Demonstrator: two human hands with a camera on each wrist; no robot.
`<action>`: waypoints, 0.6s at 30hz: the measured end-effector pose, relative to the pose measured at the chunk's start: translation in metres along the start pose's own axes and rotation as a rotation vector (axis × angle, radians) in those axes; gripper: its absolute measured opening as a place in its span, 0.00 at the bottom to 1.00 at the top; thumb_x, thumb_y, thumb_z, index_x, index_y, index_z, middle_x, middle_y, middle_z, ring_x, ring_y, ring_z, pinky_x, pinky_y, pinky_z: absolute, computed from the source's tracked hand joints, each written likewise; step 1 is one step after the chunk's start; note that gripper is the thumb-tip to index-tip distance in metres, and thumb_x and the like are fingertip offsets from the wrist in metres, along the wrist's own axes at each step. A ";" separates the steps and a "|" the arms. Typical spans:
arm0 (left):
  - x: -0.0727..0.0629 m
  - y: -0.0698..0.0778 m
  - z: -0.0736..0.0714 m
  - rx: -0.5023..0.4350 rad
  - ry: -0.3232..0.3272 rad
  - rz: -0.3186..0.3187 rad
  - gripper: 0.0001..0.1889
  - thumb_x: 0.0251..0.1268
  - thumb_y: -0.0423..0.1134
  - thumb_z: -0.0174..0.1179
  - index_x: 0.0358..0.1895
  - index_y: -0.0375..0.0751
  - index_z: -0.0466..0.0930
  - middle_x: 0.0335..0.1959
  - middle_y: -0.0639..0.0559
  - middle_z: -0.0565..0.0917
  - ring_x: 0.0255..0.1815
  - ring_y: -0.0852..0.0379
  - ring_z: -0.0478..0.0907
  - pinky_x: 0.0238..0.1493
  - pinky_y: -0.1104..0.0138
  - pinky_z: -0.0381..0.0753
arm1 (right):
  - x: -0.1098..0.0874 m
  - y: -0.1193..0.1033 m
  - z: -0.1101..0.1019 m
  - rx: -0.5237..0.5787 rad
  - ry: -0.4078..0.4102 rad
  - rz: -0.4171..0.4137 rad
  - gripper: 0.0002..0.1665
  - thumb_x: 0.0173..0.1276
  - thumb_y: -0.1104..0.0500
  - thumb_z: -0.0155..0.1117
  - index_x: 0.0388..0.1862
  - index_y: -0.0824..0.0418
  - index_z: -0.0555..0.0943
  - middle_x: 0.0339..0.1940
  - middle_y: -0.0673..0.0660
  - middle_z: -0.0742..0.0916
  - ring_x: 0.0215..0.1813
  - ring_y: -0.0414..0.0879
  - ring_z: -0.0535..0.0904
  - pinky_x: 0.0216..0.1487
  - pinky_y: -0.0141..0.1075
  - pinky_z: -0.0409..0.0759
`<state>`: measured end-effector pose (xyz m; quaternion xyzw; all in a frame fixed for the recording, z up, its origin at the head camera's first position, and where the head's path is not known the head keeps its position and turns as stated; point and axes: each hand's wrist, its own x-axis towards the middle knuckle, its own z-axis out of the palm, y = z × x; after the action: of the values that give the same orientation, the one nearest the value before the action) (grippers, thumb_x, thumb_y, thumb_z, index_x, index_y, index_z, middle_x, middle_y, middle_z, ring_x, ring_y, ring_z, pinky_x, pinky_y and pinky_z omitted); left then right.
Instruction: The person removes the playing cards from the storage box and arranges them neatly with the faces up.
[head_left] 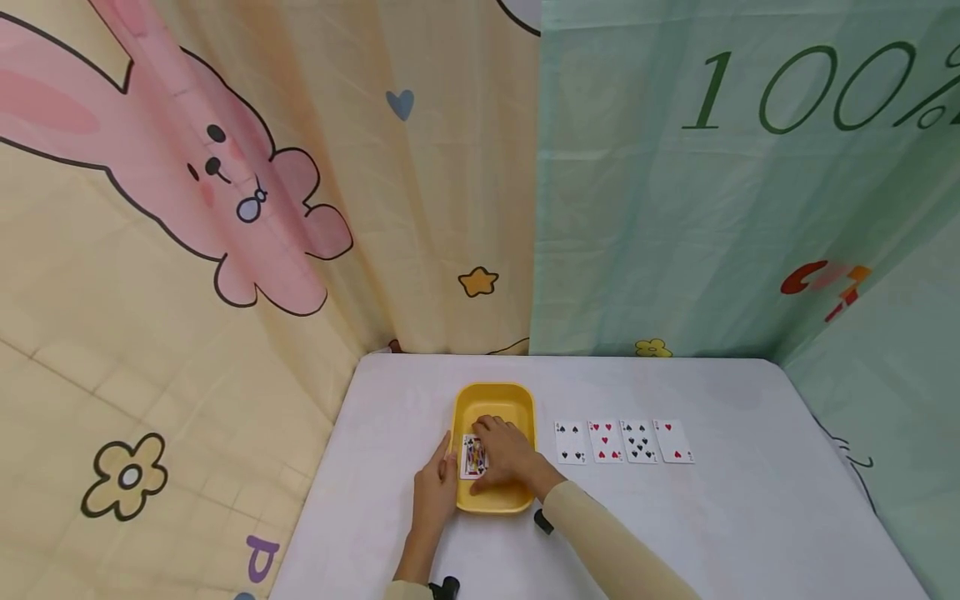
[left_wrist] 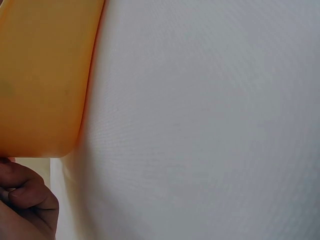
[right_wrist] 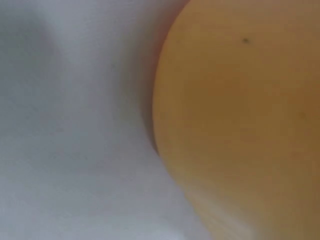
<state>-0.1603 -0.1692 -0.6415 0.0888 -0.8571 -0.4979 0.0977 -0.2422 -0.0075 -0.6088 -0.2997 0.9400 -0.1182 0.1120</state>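
Note:
A yellow tray (head_left: pixel 504 393) stands on the white table, with a face-up court card (head_left: pixel 472 457) at its left side. My left hand (head_left: pixel 435 490) grips the tray's left edge, thumb near the rim. In the left wrist view, its curled fingers (left_wrist: pixel 25 192) are at the tray's outer wall (left_wrist: pixel 47 80). Inside the tray, my right hand (head_left: pixel 508 457) holds the court card, fingers at the far end and thumb at the near end. Whether more cards lie beneath it is hidden. The right wrist view is blurred and shows only the tray wall (right_wrist: pixel 235 110) and the table.
Right of the tray, several playing cards lie face up in a row: spades (head_left: pixel 570 442), hearts (head_left: pixel 604 442), more spades (head_left: pixel 639 442) and more hearts (head_left: pixel 673 442). Printed curtains (head_left: pixel 450 183) hang behind and beside the white table (head_left: pixel 750 517).

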 end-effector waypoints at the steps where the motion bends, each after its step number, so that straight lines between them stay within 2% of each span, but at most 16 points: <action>1: 0.000 0.000 0.000 0.000 -0.001 -0.002 0.23 0.80 0.42 0.55 0.75 0.51 0.73 0.16 0.59 0.66 0.15 0.64 0.62 0.18 0.71 0.63 | 0.000 0.000 0.000 -0.005 0.001 -0.002 0.65 0.44 0.25 0.79 0.76 0.57 0.70 0.75 0.55 0.73 0.74 0.51 0.69 0.77 0.47 0.66; 8: 0.001 0.001 0.001 0.015 0.008 -0.019 0.24 0.80 0.42 0.56 0.75 0.54 0.73 0.16 0.59 0.65 0.15 0.65 0.61 0.18 0.71 0.62 | 0.001 0.002 0.000 0.010 0.010 -0.014 0.58 0.47 0.29 0.80 0.72 0.56 0.74 0.74 0.54 0.74 0.73 0.51 0.70 0.76 0.46 0.68; 18: 0.000 0.000 0.000 0.019 -0.004 -0.024 0.24 0.80 0.43 0.56 0.76 0.54 0.72 0.17 0.58 0.66 0.16 0.64 0.62 0.19 0.72 0.63 | 0.002 0.002 0.003 0.010 -0.015 -0.004 0.55 0.47 0.28 0.79 0.71 0.52 0.75 0.74 0.53 0.74 0.73 0.50 0.70 0.76 0.46 0.69</action>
<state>-0.1602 -0.1686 -0.6414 0.0991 -0.8609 -0.4911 0.0891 -0.2441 -0.0076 -0.6122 -0.3018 0.9380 -0.1208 0.1203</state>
